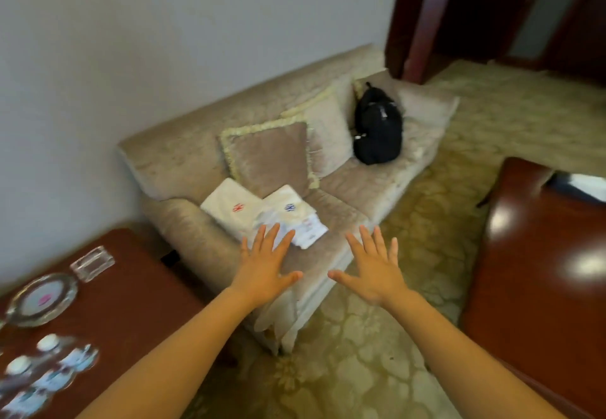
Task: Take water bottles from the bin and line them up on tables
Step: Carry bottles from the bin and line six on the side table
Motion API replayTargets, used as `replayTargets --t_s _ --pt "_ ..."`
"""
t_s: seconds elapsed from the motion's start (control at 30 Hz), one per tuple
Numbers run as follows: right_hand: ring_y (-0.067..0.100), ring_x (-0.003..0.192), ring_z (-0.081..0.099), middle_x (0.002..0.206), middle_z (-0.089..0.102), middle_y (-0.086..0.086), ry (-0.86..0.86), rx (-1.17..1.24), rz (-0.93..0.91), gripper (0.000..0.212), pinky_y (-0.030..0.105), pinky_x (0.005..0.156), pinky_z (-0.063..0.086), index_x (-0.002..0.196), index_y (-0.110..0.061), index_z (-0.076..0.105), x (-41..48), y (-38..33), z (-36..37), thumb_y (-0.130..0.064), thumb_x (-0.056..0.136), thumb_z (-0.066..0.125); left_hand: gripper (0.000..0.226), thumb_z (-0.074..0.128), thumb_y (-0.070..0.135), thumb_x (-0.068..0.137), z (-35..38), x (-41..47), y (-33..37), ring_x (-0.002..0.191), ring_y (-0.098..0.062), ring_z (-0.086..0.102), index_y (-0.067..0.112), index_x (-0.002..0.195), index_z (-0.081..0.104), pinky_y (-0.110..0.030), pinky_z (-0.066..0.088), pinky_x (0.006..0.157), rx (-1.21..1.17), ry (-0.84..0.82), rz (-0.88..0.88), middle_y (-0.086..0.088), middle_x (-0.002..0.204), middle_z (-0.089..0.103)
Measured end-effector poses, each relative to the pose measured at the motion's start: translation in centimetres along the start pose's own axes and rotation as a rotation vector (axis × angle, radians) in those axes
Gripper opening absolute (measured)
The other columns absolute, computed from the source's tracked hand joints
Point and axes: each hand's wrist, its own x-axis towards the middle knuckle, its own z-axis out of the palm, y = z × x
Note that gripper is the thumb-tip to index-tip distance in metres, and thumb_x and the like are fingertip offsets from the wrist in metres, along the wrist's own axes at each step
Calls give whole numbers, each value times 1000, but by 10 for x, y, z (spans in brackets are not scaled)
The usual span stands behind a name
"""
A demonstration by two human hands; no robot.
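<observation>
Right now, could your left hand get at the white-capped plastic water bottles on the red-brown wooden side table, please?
Probably yes: the open, empty left hand has nothing between it and the white-capped water bottles, though it must draw back.

Left hand (267, 268) and right hand (370, 271): bare, seen from the back, four fingers and a thumb visible on each. Left forearm (170, 349) and right forearm (459, 349): bare along the whole visible length, wrist to frame edge. Fingertips blurred; nail detail indiscernible.
</observation>
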Motion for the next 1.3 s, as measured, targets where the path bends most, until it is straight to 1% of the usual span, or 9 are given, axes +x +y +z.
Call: replayTargets --t_s 0.1,0.17,0.23,0.3,0.37,0.6,0.8,1.07,1.3 --pt "27 149 -27 166 -16 1 49 7 106 97 57 117 -18 158 -32 -1 -24 69 -19 -82 84 34 110 -11 93 55 6 35 70 149 -27 -18 40 151 -11 -59 -6 116 -47 -4 102 2 163 -15" --pt "27 149 -27 166 -16 1 86 13 178 98 57 117 -17 159 -32 0 -41 116 -29 -83 83 35 115 -11 97 52 8 58 123 149 -25 -18 40 152 -10 -59 -9 116 -59 -19 188 2 163 -15" --pt "28 149 -27 165 -17 2 113 23 252 98 57 117 -18 159 -31 0 -61 160 -38 -82 83 36 102 10 93 68 10 79 178 149 -24 -19 40 153 -8 -59 -9 116 -57 -30 259 4 163 -15" --pt "28 149 -27 166 -16 3 146 34 330 98 57 117 -18 159 -31 1 -85 202 -46 -81 83 39 88 30 79 84 14 96 233 149 -24 -18 40 153 -7 -58 -9 117 -42 -38 338 4 163 -13" --pt "28 149 -26 166 -15 3 185 48 420 99 57 117 -17 159 -30 1 -112 240 -54 -81 83 40 86 36 74 87 17 108 286 149 -24 -18 40 153 -7 -58 -9 116 -23 -43 426 4 163 -12" --pt "29 150 -24 166 -12 3 279 92 727 98 57 118 -15 159 -30 2 -213 349 -65 -80 83 39 85 39 72 87 31 125 452 149 -22 -17 39 153 -4 -58 -7 118 19 -60 750 5 163 -9" --pt "27 149 -25 166 -11 2 352 139 951 97 58 118 -16 159 -31 1 -285 428 -61 -80 84 38 83 42 68 90 51 126 582 149 -22 -16 38 154 -2 -57 -5 119 67 -106 980 4 164 -8" --pt "30 149 -26 166 -12 4 384 150 1252 97 59 117 -17 159 -30 0 -371 565 -65 -80 85 37 81 39 69 90 97 146 789 150 -22 -16 38 154 -1 -57 -4 119 94 -126 1260 4 164 -7" --pt "30 149 -26 166 -14 4 407 129 1469 97 59 117 -16 158 -29 -3 -455 669 -87 -81 84 33 83 38 69 90 113 141 969 149 -21 -17 36 154 -3 -57 -6 119 90 -181 1508 4 163 -9"
